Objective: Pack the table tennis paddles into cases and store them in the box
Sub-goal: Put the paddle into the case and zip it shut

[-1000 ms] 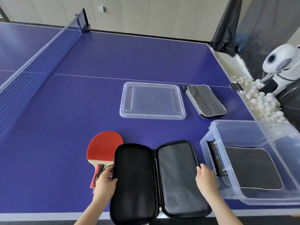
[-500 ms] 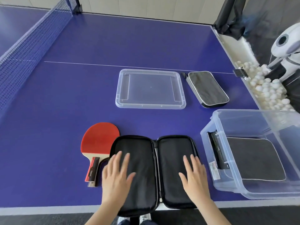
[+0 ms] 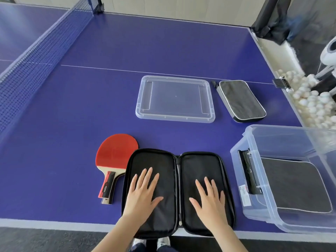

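Observation:
A black paddle case (image 3: 177, 166) lies unzipped and spread flat at the table's near edge. My left hand (image 3: 142, 194) presses flat on its left half with fingers spread. My right hand (image 3: 209, 198) presses flat on its right half. A red paddle (image 3: 116, 154) lies on the table just left of the case, handle toward me, its right edge tucked under the case rim. A clear plastic box (image 3: 258, 179) stands at the right with a closed black case (image 3: 292, 184) inside. Another closed case (image 3: 241, 100) lies farther back on the table.
The box's clear lid (image 3: 175, 98) lies upside down mid-table. The net (image 3: 36, 57) runs along the left. A trough of white balls (image 3: 312, 104) and a white ball machine (image 3: 329, 50) sit past the table's right edge. The open case overhangs the table's near edge.
My hands left the case's outer edges and came down flat on its two halves. The camera view shifted; the case lies fully open.

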The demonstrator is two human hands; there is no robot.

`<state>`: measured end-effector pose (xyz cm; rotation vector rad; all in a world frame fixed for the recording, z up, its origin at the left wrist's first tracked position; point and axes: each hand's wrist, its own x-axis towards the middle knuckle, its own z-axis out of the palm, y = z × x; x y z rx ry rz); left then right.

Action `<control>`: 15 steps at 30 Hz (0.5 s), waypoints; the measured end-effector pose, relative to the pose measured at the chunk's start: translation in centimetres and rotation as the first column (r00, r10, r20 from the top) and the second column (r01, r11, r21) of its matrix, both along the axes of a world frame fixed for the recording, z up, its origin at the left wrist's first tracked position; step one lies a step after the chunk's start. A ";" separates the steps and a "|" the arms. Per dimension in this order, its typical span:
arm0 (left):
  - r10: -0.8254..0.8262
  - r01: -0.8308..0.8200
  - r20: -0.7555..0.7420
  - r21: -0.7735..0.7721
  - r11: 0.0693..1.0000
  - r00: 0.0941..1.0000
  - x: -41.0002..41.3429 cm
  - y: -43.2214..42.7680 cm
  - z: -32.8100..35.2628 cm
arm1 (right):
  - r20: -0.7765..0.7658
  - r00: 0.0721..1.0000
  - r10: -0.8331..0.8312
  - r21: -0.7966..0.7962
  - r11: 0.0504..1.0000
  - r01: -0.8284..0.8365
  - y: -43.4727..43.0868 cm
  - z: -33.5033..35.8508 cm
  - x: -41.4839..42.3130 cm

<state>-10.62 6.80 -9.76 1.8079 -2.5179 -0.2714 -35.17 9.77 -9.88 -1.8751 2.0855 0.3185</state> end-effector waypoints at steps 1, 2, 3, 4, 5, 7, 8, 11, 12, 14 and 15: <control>0.078 -0.081 -0.060 -0.044 0.996 0.995 0.8 0.0 0.7 | 0.046 0.998 -0.031 -0.016 0.999 0.032 -0.3 0.4 0.4; 0.179 -0.189 -0.132 -0.075 0.979 0.975 1.7 -0.2 1.4 | 0.107 0.992 -0.061 -0.045 0.997 0.066 -0.9 0.7 1.0; 0.294 -0.319 -0.211 -0.094 0.943 0.932 2.9 -0.3 2.0 | 0.191 0.979 -0.074 -0.093 0.991 0.093 -1.6 1.1 1.8; 0.412 -0.449 -0.280 -0.078 0.890 0.867 4.2 -0.5 2.6 | 0.286 0.955 -0.079 -0.142 0.982 0.124 -2.4 1.8 2.8; 0.522 -0.562 -0.331 -0.031 0.826 0.786 5.5 -0.7 3.1 | 0.370 0.925 -0.084 -0.186 0.969 0.162 -3.3 2.4 4.0; 0.697 -0.707 -0.370 0.135 0.694 0.614 8.5 -1.4 3.5 | 0.532 0.839 -0.118 -0.149 0.962 0.231 -5.3 3.8 6.8; 0.757 -0.735 -0.366 0.231 0.638 0.542 9.7 -1.8 3.5 | 0.599 0.789 -0.136 -0.111 0.962 0.250 -6.4 4.4 8.2; 0.822 -0.685 -0.347 0.456 0.568 0.451 11.9 -2.3 2.2 | 0.706 0.690 -0.162 -0.046 0.961 0.273 -10.0 5.1 12.7; 0.829 -0.652 -0.363 0.513 0.558 0.424 12.2 -2.3 1.7 | 0.718 0.674 -0.176 -0.025 0.960 0.278 -11.2 5.3 14.1; 0.861 -0.589 -0.427 0.633 0.503 0.276 12.5 -2.7 1.1 | 0.720 0.661 -0.211 0.019 0.958 0.285 -13.5 5.3 16.6; 0.880 -0.554 -0.442 0.695 0.459 0.175 12.7 -3.2 1.1 | 0.706 0.672 -0.226 0.036 0.958 0.284 -14.6 5.1 17.5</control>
